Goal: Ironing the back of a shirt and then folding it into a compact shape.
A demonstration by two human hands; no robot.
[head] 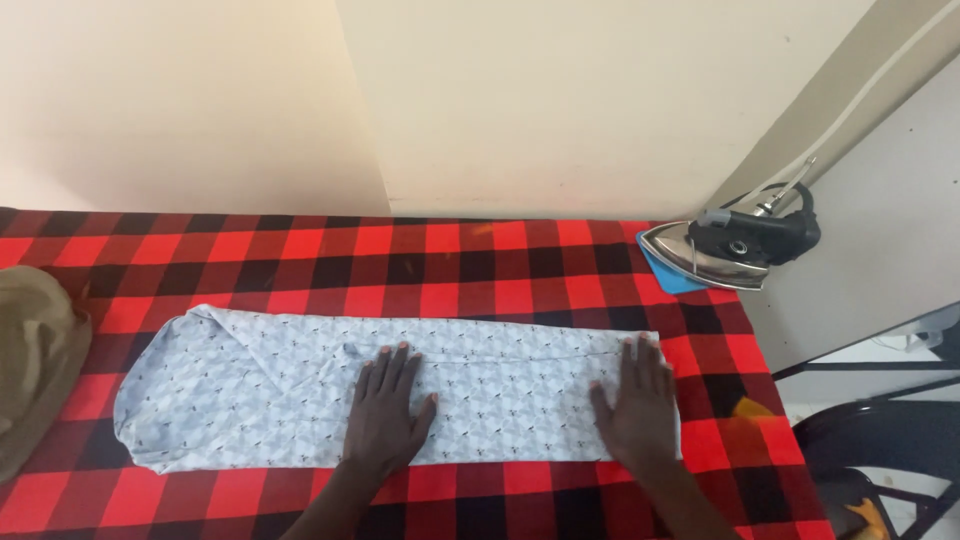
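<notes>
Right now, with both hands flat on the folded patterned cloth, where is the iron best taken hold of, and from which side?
Probably by the dark handle on top of the iron, coming from above with the right hand, which is nearer. The iron lies at the far right corner of the checked cover, its shiny soleplate facing the cloth, so that side is best avoided. The cord leaves behind the handle.

Red-black checked cloth [480, 255] across frame. Iron [735, 250] upper right, resting on blue pad [668, 275]. Olive garment [30, 365] at left edge. Black chair [880, 440] lower right. Cream wall [550, 100] behind.
</notes>
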